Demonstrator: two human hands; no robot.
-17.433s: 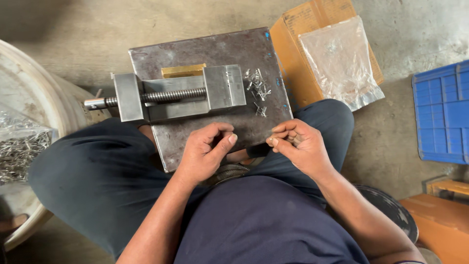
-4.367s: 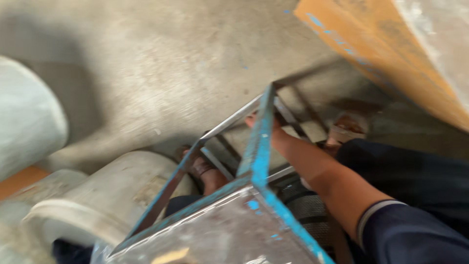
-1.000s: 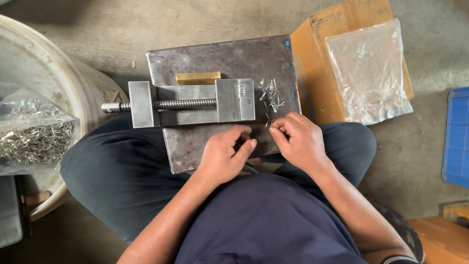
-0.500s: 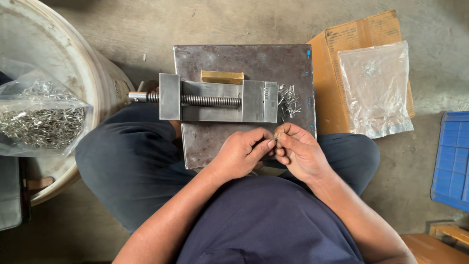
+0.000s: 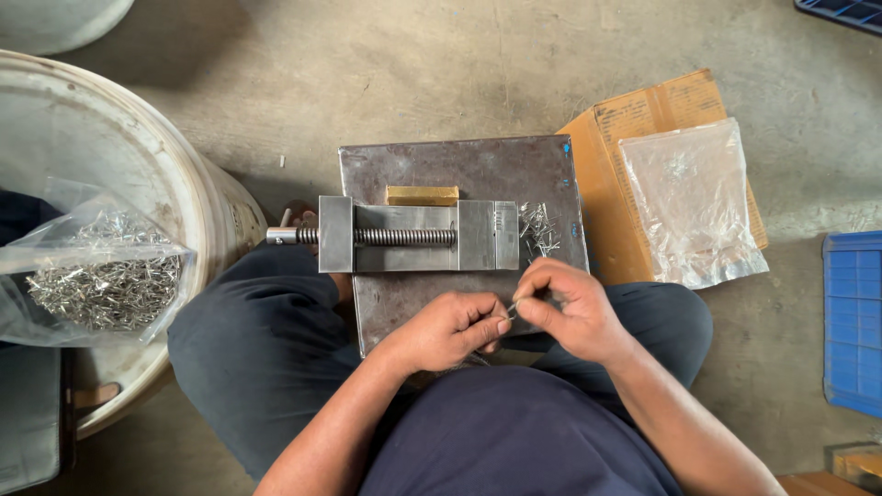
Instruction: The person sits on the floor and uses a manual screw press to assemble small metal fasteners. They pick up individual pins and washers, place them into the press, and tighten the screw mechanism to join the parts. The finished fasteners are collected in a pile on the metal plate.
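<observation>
A steel plate [image 5: 432, 161] rests across my knees and carries a small metal vise [image 5: 418, 236] with a threaded screw and a brass block [image 5: 422, 195] behind it. A loose pile of thin metal pins [image 5: 538, 227] lies on the plate to the right of the vise. My left hand [image 5: 450, 328] and my right hand [image 5: 568, 308] meet at the plate's near edge, fingertips pinched together on a small metal pin [image 5: 511, 308] held between them.
A white bucket [image 5: 197, 197] stands on the left with a clear bag of metal pins [image 5: 101, 280] on it. A cardboard box [image 5: 643, 129] with a clear plastic bag [image 5: 691, 207] lies on the right. A blue crate [image 5: 853, 321] stands at the right edge on the concrete floor.
The view has shifted, so the plate and vise sit further right in the frame. My hands stay together at the plate's near edge, fingertips now pinched on a pin.
</observation>
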